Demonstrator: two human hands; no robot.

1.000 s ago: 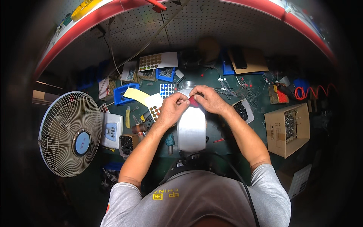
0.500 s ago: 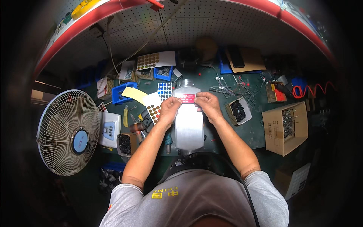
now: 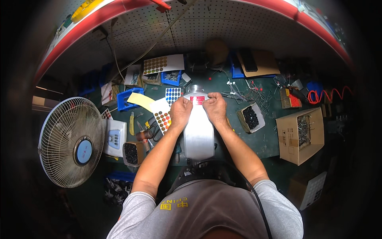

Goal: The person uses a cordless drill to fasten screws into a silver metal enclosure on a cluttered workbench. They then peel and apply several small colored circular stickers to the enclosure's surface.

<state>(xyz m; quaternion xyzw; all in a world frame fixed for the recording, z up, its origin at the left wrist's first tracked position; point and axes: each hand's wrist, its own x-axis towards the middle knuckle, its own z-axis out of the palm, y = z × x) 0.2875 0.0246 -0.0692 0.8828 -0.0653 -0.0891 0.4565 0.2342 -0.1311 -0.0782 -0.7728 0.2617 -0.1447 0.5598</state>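
A silver metal housing (image 3: 199, 137) with rounded ends lies lengthwise in front of me, brightly lit, with a short round neck at its far end. Near that neck a small red label (image 3: 197, 100) with white print rests on or just over the metal; I cannot tell if it lies fully flat. My left hand (image 3: 181, 112) is closed at the label's left end, fingers curled and thumb side against it. At the right end my right hand (image 3: 215, 109) is curled closed in the same way. The label's outer ends are hidden by the hands.
Left of the housing are sheets of round stickers (image 3: 162, 115), a yellow paper strip (image 3: 141, 100), a screwdriver (image 3: 177, 152) and a fan (image 3: 73, 141). Boxes of black parts (image 3: 251, 118), loose wires (image 3: 258, 93) and a cardboard box (image 3: 299, 135) stand right.
Both hands have curled further, from fingertip pinches to near fists. The label now sits slightly farther up the housing, toward the neck, and more of the metal near it shows.
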